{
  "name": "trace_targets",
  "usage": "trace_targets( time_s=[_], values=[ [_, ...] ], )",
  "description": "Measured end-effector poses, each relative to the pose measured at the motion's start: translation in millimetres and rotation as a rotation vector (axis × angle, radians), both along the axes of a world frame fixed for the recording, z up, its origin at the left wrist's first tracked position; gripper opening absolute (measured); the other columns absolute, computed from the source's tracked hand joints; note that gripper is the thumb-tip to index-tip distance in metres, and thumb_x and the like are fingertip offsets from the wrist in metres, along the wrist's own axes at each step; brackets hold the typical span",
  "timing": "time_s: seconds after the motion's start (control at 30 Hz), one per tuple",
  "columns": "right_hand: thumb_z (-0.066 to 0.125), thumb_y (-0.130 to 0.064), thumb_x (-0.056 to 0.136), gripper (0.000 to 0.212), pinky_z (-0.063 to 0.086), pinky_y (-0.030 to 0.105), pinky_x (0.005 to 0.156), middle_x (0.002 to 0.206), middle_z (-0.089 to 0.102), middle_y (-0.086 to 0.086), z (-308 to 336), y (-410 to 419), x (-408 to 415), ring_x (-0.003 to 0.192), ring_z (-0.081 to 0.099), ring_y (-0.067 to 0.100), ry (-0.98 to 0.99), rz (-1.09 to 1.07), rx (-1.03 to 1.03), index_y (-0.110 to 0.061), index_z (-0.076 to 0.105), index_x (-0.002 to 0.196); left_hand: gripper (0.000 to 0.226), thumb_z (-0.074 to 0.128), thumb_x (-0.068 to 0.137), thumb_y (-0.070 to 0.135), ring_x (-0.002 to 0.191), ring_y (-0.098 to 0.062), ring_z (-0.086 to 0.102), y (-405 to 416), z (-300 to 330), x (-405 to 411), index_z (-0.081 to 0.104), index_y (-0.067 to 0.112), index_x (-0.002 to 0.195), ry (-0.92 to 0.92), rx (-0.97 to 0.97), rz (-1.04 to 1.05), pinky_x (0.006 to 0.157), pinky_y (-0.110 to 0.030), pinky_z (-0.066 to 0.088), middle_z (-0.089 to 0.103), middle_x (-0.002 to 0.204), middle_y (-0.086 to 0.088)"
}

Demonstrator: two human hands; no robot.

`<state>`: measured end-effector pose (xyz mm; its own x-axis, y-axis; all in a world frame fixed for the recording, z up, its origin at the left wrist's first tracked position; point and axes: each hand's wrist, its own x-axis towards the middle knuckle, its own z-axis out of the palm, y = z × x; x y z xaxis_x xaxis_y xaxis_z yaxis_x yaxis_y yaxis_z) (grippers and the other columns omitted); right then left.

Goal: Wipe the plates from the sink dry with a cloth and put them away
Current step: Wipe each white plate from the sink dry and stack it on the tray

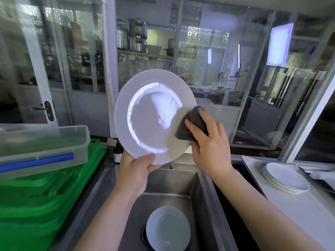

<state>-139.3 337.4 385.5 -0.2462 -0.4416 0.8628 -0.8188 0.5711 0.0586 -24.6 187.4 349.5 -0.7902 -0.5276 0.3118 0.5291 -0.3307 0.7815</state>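
Above the steel sink by glass cabinets, the left hand gripped a glossy white plate — the right hand pressed a bunched grey cloth to its rim.

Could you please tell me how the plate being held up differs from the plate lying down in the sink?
The held plate is raised and tilted on edge above the sink, while the sink plate lies flat on the basin floor. The left hand grips the held plate's lower rim and the right hand presses a dark cloth against it; nothing touches the sink plate. Both are round, plain and pale.
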Motion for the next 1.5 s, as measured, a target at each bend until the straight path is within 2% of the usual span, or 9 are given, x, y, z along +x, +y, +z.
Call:
trace_targets(
  time_s=[0.2, 0.43, 0.53, 0.67, 0.93, 1.07, 1.2, 1.37, 1.5],
  values=[
    [0.044, -0.005, 0.076, 0.049, 0.054, 0.041, 0.077, 0.136, 0.055, 0.012, -27.5, -3.5, 25.7, 0.087, 0.061, 0.037, 0.003, 0.317, 0.291, -0.016, 0.071, 0.115, 0.054, 0.052, 0.064, -0.004, 0.096, -0.026, 0.068, -3.2, -10.9, 1.1, 0.066, 0.020, 0.111, -0.037, 0.015, -0.004, 0.062, -0.036, 0.057, 0.073, 0.104, -0.005],
    [0.059, -0.002, 0.082, 0.045, 0.044, 0.047, 0.094, 0.145, 0.043, 0.012, 2.4, -14.8, -0.2, 0.113, 0.047, 0.042, -0.323, -0.045, -0.117, -0.019, 0.066, 0.123, 0.055, 0.049, 0.065, -0.003, 0.096, -0.018, 0.069, 0.4, -17.6, 3.2, 0.070, 0.030, 0.104, -0.107, -0.104, -0.087, 0.067, -0.037, 0.059, 0.073, 0.103, 0.001],
    [0.062, -0.003, 0.070, 0.053, 0.046, 0.044, 0.093, 0.143, 0.046, 0.016, -11.1, -26.0, 18.9, 0.105, 0.053, 0.044, -0.201, 0.143, 0.029, -0.016, 0.067, 0.121, 0.054, 0.048, 0.064, -0.003, 0.090, -0.017, 0.069, 4.4, -19.2, 3.2, 0.072, 0.030, 0.099, -0.109, -0.122, -0.087, 0.070, -0.040, 0.058, 0.073, 0.097, -0.002],
    [0.050, -0.004, 0.075, 0.054, 0.054, 0.044, 0.083, 0.145, 0.046, 0.010, -29.3, -29.2, 38.4, 0.107, 0.057, 0.039, -0.155, 0.378, 0.266, -0.021, 0.066, 0.124, 0.059, 0.049, 0.070, -0.002, 0.103, -0.026, 0.068, -0.7, -25.1, 6.4, 0.060, 0.022, 0.122, -0.118, -0.138, -0.070, 0.073, -0.045, 0.058, 0.072, 0.111, -0.008],
    [0.055, -0.001, 0.088, 0.042, 0.031, 0.032, 0.102, 0.146, 0.042, 0.012, -4.0, -39.6, -8.4, 0.123, 0.044, 0.037, -0.433, -0.007, -0.318, -0.012, 0.059, 0.127, 0.055, 0.055, 0.063, 0.000, 0.088, -0.017, 0.071, -6.2, -40.5, 7.4, 0.060, 0.024, 0.113, -0.206, -0.116, -0.110, 0.063, -0.032, 0.056, 0.074, 0.099, 0.001],
    [0.060, 0.000, 0.072, 0.038, 0.035, 0.022, 0.093, 0.140, 0.050, 0.016, -20.8, -56.8, 24.1, 0.115, 0.050, 0.030, -0.273, 0.223, -0.129, -0.010, 0.070, 0.107, 0.053, 0.052, 0.061, -0.003, 0.088, -0.023, 0.069, -4.3, -43.0, 3.2, 0.064, 0.018, 0.109, -0.211, -0.106, -0.103, 0.068, -0.040, 0.059, 0.074, 0.093, -0.006],
    [0.063, -0.005, 0.073, 0.041, 0.051, 0.041, 0.086, 0.140, 0.051, 0.016, -33.7, -56.5, 31.1, 0.104, 0.061, 0.038, -0.156, 0.336, 0.121, -0.016, 0.072, 0.112, 0.059, 0.048, 0.064, -0.006, 0.090, -0.025, 0.070, -14.9, -38.9, 1.3, 0.060, 0.016, 0.117, -0.182, -0.083, -0.132, 0.070, -0.046, 0.059, 0.073, 0.096, -0.010],
    [0.063, -0.012, 0.088, 0.035, 0.041, 0.040, 0.096, 0.143, 0.046, 0.014, -40.4, -50.7, 4.8, 0.116, 0.051, 0.041, -0.399, 0.003, -0.205, -0.016, 0.066, 0.123, 0.057, 0.052, 0.060, -0.004, 0.090, -0.020, 0.071, -22.9, -37.2, -0.3, 0.060, 0.020, 0.111, -0.202, -0.051, -0.120, 0.063, -0.039, 0.058, 0.074, 0.099, -0.001],
    [0.057, -0.013, 0.094, 0.035, 0.029, 0.034, 0.108, 0.145, 0.039, 0.016, -30.2, -56.7, -8.0, 0.129, 0.040, 0.036, -0.519, -0.036, -0.382, -0.012, 0.060, 0.129, 0.054, 0.053, 0.063, -0.001, 0.091, -0.019, 0.070, -16.7, -43.6, 1.2, 0.060, 0.022, 0.112, -0.243, -0.125, -0.130, 0.065, -0.034, 0.057, 0.074, 0.098, 0.001]
  ],
)
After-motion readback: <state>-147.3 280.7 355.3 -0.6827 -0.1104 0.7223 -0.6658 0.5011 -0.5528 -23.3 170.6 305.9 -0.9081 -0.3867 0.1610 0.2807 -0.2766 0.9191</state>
